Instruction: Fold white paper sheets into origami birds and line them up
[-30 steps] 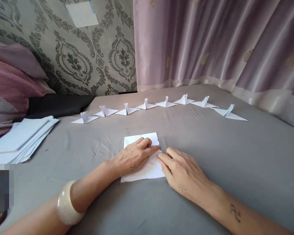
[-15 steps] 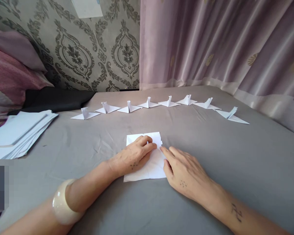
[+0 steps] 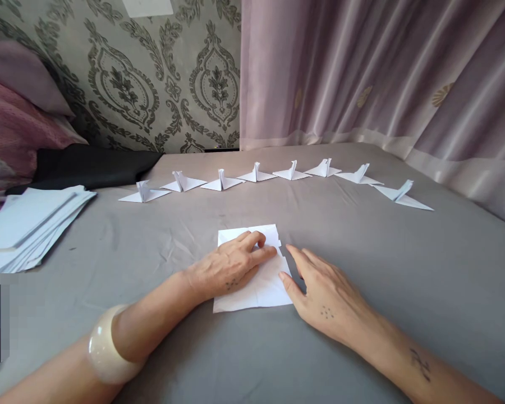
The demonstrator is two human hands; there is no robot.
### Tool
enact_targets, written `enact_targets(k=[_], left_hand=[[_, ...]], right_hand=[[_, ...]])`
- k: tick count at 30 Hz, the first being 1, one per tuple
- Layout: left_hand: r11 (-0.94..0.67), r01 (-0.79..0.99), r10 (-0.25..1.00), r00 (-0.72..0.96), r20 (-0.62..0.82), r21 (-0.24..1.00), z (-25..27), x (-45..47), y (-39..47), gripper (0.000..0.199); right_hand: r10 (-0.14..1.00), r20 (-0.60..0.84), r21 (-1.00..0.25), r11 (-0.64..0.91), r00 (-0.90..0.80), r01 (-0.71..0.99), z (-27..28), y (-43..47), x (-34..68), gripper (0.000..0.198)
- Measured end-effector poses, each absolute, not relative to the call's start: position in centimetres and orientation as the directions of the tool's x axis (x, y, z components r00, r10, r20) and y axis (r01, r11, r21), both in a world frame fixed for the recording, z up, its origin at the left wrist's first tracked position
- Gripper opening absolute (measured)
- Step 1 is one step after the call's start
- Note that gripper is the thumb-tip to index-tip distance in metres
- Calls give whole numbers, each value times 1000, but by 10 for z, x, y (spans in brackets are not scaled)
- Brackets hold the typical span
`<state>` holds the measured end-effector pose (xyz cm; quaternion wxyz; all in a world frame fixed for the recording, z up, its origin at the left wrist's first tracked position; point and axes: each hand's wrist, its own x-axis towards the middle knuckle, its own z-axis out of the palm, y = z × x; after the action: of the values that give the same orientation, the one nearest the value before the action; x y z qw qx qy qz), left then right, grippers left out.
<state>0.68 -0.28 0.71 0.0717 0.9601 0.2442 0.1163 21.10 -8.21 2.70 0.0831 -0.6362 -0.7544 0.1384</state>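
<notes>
A white sheet of paper (image 3: 256, 294), roughly square with a small notch along its right edge, lies flat on the grey bedsheet. My left hand (image 3: 239, 261) rests across its middle, fingers spread and slightly bent, pressing it down; part of the paper is hidden beneath. At the right edge is my right hand (image 3: 317, 286), its thumb parted from the fingers and nothing held. The thumb tip is over or touching the paper's edge, while the fingers are off it. A cream bangle (image 3: 111, 348) is on my left forearm.
Several folded white paper birds (image 3: 221, 182) stand in a curved row at the back. On the left is a stack of white paper (image 3: 33, 219) beside a black cloth (image 3: 96, 165). A curtain (image 3: 340, 73) and a patterned wall (image 3: 177, 73) border the grey sheet (image 3: 425, 280).
My right hand has moved right, away from the paper, and its thumb and fingers have spread apart. My left hand stays on the paper. The view has shifted slightly.
</notes>
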Motion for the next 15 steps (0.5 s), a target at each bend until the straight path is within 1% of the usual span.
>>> enact_targets(k=[6, 9, 12, 15], left_hand=[[-864, 463, 494, 854, 163, 196, 9, 9, -2, 44], [-868, 464, 491, 852, 179, 177, 8, 10, -2, 44], [-867, 470, 495, 850, 182, 167, 6, 11, -2, 46], [-860, 474, 505, 842, 190, 187, 3, 11, -1, 46]], right_hand=[[983, -66, -344, 138, -170, 929, 30, -83, 210, 50], [982, -58, -354, 148, -180, 924, 31, -83, 210, 45], [975, -30, -354, 194, -218, 915, 31, -83, 212, 39], [962, -11, -339, 255, -274, 906, 29, -82, 216, 40]])
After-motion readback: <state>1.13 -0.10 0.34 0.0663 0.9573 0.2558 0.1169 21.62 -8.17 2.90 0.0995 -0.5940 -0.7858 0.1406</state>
